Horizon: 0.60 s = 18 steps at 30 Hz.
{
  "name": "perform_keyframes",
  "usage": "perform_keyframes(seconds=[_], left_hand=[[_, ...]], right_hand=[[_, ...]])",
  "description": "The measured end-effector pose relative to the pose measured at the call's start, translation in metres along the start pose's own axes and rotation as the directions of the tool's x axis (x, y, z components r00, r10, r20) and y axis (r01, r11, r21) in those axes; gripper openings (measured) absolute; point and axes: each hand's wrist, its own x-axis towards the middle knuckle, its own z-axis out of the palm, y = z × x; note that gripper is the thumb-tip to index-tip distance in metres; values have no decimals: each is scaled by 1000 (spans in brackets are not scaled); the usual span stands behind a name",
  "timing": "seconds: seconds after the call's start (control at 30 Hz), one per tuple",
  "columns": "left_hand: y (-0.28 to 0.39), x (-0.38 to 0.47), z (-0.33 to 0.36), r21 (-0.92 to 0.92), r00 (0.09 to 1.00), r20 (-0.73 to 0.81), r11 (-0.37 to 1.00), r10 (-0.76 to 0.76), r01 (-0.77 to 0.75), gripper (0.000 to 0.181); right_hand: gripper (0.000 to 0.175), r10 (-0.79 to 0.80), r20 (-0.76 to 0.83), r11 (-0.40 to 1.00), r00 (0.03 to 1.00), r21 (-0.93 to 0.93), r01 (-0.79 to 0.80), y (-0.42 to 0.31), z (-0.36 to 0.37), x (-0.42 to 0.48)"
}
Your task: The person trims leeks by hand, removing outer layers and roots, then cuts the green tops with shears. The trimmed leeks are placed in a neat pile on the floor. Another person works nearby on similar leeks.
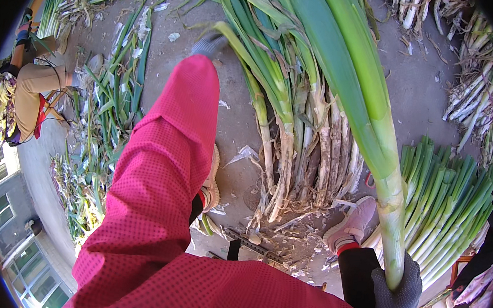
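Observation:
My right hand [398, 298], in a grey dotted glove, grips the pale lower end of a large green onion stalk [391, 203]. Its broad green leaves rise past the top of the view. My left hand [211, 45], gloved too and slightly blurred, is at the far end of my pink sleeve. A yellowish leaf [229, 32] of the ground pile passes beside its fingers; whether they hold it is unclear. Between my shoes lies a pile of untrimmed green onions [309, 146], with dry brown skins and roots towards me.
A bundle of cleaned green onions [443, 213] with cut tops lies at my right. Leaf scraps [108, 109] are heaped at left, near a seated person [34, 93]. More untrimmed onions [480, 87] lie far right. A slotted metal bar [255, 246] lies near my feet.

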Motion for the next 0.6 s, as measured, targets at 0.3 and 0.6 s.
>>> perform_keyframes(seconds=[0.3, 0.6], left_hand=[[-27, -80, 6, 531, 973, -50, 819, -227, 218, 57], [35, -480, 151, 403, 541, 840, 619, 42, -674, 66]], right_hand=[[55, -55, 3, 998, 998, -30, 55, 3, -4, -10], [51, -125, -185, 986, 975, 83, 142, 7, -10, -21]])
